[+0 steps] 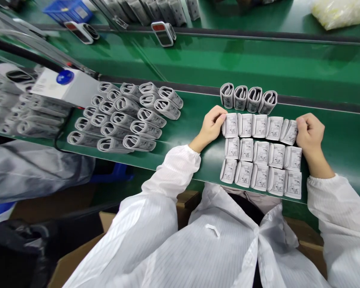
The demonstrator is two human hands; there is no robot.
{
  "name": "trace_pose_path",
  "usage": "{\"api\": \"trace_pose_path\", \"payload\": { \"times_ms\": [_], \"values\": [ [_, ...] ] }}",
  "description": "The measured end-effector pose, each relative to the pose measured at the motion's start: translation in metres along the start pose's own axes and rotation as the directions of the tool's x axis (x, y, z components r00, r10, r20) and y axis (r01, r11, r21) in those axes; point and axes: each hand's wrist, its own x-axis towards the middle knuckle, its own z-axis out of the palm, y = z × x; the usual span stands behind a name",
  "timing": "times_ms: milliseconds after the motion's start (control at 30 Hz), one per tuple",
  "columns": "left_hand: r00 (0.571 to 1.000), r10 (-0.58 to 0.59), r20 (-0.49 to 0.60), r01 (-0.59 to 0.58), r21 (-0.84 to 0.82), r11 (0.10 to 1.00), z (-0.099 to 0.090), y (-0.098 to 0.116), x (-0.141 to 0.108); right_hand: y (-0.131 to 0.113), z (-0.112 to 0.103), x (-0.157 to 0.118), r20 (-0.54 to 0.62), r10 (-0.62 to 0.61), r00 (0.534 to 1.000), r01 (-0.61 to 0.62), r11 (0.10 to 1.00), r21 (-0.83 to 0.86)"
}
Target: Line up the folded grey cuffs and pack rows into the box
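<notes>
"What are your hands doing?"

"My left hand (212,125) is closed, thumb and finger, on the left end roll (231,127); my right hand (312,132) is closed on the right end roll (288,134). They cap a row of five (259,127) lying between them on the table (345,140)."

"How do you keep it neat?"

"Press inward evenly and stay low, or its middle could buckle up. The right end roll sits slanted, so it's worth squaring it against its neighbour, gently, since it looks soft."

"Anything to avoid?"

"Bumping the middle row (261,152) and near row (260,177), on my side of my hands, or the four standing rolls (240,98) just beyond. The big batch (150,117) is well left of my left hand."
</notes>
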Motion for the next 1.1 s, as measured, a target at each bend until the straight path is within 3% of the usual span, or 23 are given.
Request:
{"api": "trace_pose_path", "payload": {
  "times_ms": [467, 700, 867, 1100],
  "values": [
    [0.997, 0.011, 0.071, -0.009, -0.032, 0.999, -0.003, -0.007, -0.003, -0.012, -0.003, 0.000, 0.014, 0.041, 0.999, -0.041, 0.999, 0.019],
    [0.983, -0.026, 0.183, 0.028, -0.008, 1.000, -0.005, -0.009, -0.008, -0.007, -0.002, -0.001, -0.001, 0.091, 0.996, -0.090, 0.995, 0.037],
    [0.969, 0.026, 0.245, -0.026, -0.006, 1.000, -0.009, -0.011, -0.009, -0.004, 0.000, 0.001, -0.007, 0.091, 0.996, -0.091, 0.995, 0.029],
    [0.949, 0.115, 0.293, -0.111, -0.032, 0.993, -0.010, -0.023, -0.010, -0.006, 0.002, 0.002, -0.028, 0.055, 0.998, -0.058, 0.991, -0.117]
  ]
}}
